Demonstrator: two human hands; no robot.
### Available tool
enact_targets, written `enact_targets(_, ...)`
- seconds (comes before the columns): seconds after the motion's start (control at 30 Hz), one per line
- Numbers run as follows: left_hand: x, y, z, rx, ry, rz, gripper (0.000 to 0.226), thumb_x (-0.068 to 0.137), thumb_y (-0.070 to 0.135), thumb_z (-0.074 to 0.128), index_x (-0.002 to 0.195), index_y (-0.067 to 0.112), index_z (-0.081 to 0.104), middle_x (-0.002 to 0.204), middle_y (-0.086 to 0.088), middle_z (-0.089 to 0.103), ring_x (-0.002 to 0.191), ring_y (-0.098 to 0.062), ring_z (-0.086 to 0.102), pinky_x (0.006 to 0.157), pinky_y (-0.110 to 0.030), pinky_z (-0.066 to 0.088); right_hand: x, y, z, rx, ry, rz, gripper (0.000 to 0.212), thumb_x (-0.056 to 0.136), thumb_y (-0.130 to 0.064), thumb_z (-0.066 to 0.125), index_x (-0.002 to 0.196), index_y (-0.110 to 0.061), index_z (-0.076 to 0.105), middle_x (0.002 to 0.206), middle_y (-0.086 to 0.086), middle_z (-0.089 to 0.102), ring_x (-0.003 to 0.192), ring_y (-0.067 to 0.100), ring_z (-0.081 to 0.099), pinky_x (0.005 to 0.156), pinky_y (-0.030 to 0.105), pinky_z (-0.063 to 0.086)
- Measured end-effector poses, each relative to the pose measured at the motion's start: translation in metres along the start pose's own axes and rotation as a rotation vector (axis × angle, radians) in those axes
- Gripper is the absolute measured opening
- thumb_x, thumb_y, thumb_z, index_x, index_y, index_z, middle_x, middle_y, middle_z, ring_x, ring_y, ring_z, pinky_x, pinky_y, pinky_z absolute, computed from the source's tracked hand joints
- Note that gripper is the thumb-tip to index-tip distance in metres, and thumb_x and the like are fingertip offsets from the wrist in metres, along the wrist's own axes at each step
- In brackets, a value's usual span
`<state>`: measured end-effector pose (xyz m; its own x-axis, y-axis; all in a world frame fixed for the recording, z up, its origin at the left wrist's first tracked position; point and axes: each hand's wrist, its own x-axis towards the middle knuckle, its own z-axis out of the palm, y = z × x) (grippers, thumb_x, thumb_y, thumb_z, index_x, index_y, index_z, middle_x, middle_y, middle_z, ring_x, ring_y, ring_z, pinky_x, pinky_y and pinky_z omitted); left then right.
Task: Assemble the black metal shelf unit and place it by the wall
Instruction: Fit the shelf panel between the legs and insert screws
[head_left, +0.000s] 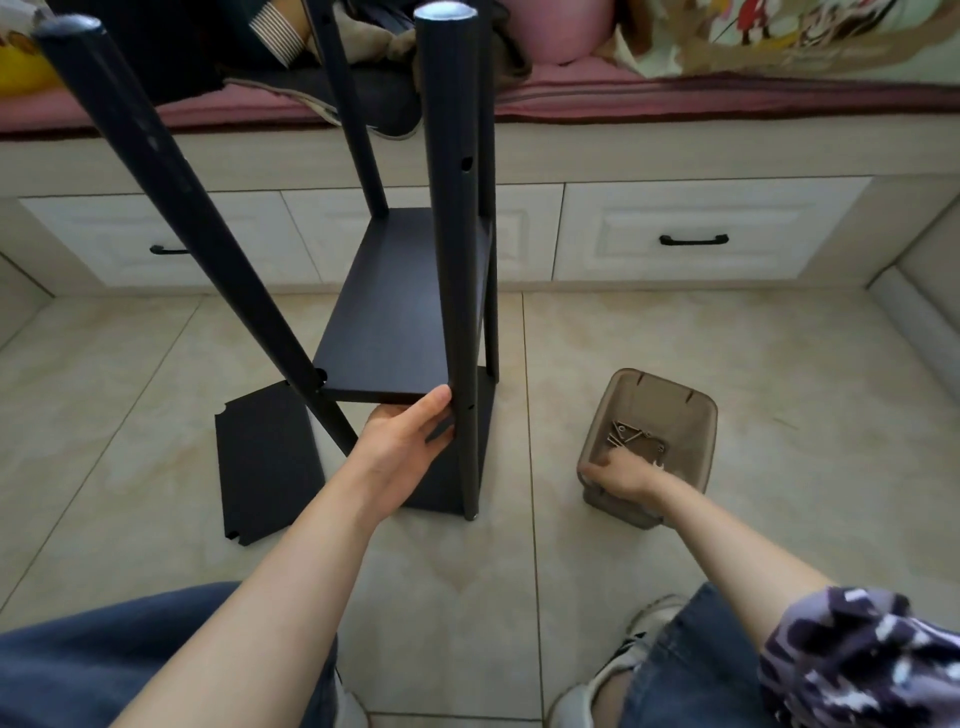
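Observation:
The black metal shelf unit (410, 306) stands upright on the tiled floor, with round black posts (452, 218) rising toward me and a black shelf board fitted partway up. My left hand (408, 436) grips the front edge of that shelf board beside the near right post, thumb on top and fingers underneath. My right hand (621, 475) reaches into a small translucent brown plastic box (675, 410) of metal screws; its fingertips are hidden inside the box. A loose black shelf panel (265, 467) lies flat on the floor to the left of the unit.
A low cream cabinet with drawers and black handles (693, 240) runs along the back, topped by a pink cushion with clothes and bags. A cream wall edge stands at right (919, 312). My knees and a shoe (623, 670) are at the bottom.

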<state>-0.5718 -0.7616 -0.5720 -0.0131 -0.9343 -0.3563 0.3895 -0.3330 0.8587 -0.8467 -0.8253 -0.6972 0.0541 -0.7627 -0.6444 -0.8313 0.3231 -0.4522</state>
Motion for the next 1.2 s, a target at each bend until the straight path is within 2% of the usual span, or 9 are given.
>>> enact_targets(0.07,0.0,-0.001,0.001,-0.003,0.008,-0.001,0.064,0.085,0.023,0.067,0.143,0.001,0.05,0.133,-0.017,0.063,0.119,-0.027,0.066,0.111,-0.05,0.044,-0.004,-0.003,0.007,-0.08,0.012,-0.057,0.041,0.1,-0.041,0.052,0.09,-0.003,0.064,0.086,0.009,0.059,0.082,0.023,0.055,0.067,0.029,0.04)
enact_targets(0.17,-0.001,-0.001,0.002,0.0,0.022,-0.002,0.063,0.084,0.025,0.067,0.141,0.003,0.052,0.134,-0.017,0.063,0.117,-0.026,0.067,0.111,-0.049,0.044,-0.008,-0.005,0.011,-0.191,0.037,-0.137,0.029,0.095,-0.023,0.057,0.071,-0.009,0.049,0.071,0.009,0.049,0.07,0.023,0.048,0.052,0.028,0.03)
enact_targets(0.23,-0.002,-0.002,0.003,-0.003,0.031,-0.003,0.063,0.083,0.026,0.067,0.14,0.003,0.053,0.133,-0.018,0.064,0.117,-0.026,0.067,0.111,-0.049,0.044,-0.011,-0.004,0.015,-0.258,0.025,-0.168,0.026,0.089,-0.016,0.059,0.066,-0.008,0.048,0.07,0.014,0.051,0.07,0.029,0.053,0.052,0.027,0.031)
enact_targets(0.43,-0.002,-0.003,0.003,0.001,0.049,-0.006,0.062,0.083,0.027,0.067,0.139,0.004,0.055,0.131,-0.017,0.065,0.117,-0.026,0.067,0.112,-0.05,0.043,-0.02,-0.012,0.032,-0.245,-0.13,-0.276,0.021,0.085,-0.02,0.069,0.089,0.0,0.072,0.09,0.015,0.072,0.089,0.026,0.068,0.075,0.035,0.054)
enact_targets(0.63,-0.004,-0.003,0.005,0.003,0.046,-0.002,0.065,0.082,0.029,0.069,0.139,0.005,0.054,0.133,-0.017,0.064,0.119,-0.026,0.066,0.114,-0.05,0.041,-0.024,-0.024,0.054,-0.268,-0.331,-0.322,0.018,0.083,-0.02,0.074,0.1,-0.016,0.078,0.101,-0.003,0.075,0.096,0.015,0.069,0.083,0.028,0.055)
enact_targets(0.77,-0.005,-0.005,0.005,-0.01,0.054,-0.008,0.069,0.08,0.031,0.071,0.141,0.005,0.052,0.135,-0.019,0.061,0.12,-0.026,0.065,0.115,-0.05,0.04,-0.02,-0.029,0.062,-0.221,-0.451,-0.278,0.028,0.086,-0.018,0.071,0.114,-0.018,0.073,0.098,-0.002,0.072,0.085,0.013,0.066,0.077,0.028,0.056)
enact_targets(1.03,-0.001,-0.01,0.006,-0.056,0.07,-0.016,0.067,0.081,0.03,0.068,0.14,0.005,0.053,0.135,-0.018,0.062,0.119,-0.024,0.066,0.116,-0.047,0.039,0.0,-0.016,0.088,-0.431,-0.274,-0.136,0.031,0.092,-0.011,0.058,0.122,-0.003,0.064,0.121,0.015,0.066,0.108,0.029,0.064,0.089,0.034,0.055)
enact_targets(1.13,0.0,-0.012,0.005,-0.069,0.05,-0.011,0.064,0.083,0.029,0.066,0.14,0.003,0.052,0.13,-0.016,0.064,0.117,-0.023,0.067,0.116,-0.047,0.039,0.004,-0.013,0.111,-0.421,-0.305,-0.149,0.022,0.096,-0.015,0.056,0.11,0.0,0.065,0.118,0.018,0.063,0.108,0.03,0.061,0.082,0.03,0.045)
enact_targets(1.2,0.001,-0.013,0.004,-0.074,0.05,-0.006,0.063,0.084,0.029,0.065,0.139,0.002,0.053,0.122,-0.014,0.067,0.117,-0.023,0.067,0.116,-0.047,0.04,0.011,-0.008,0.125,-0.423,-0.296,-0.127,0.018,0.098,-0.015,0.054,0.085,-0.003,0.059,0.108,0.022,0.056,0.098,0.026,0.057,0.077,0.027,0.039)
